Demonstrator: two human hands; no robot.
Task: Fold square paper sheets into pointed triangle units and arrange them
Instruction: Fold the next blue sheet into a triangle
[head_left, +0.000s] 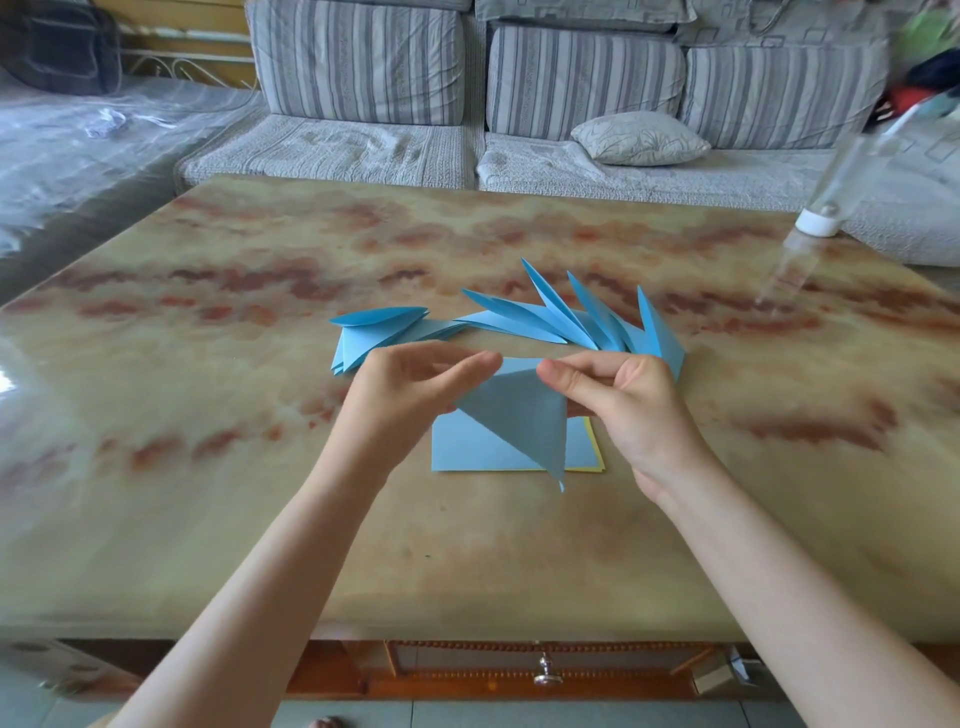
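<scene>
The left hand (410, 395) and right hand (623, 400) are each pinching an upper corner of the half-folded sheet (519, 415). They are holding it above the stack (467, 452), midway between the worktop's (260, 519) near and far edges, probably to line up its edges. Finished units (561, 322) are lying fanned just behind.

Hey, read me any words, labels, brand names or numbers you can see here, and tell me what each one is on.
No text can be read anywhere in this view.
Blue sheet being folded, flat paper stack, folded triangle units: blank, no print.
Clear bottle: blurred, no label can be made out.
Sofa cushions: stripes and pattern only, no lettering.
</scene>
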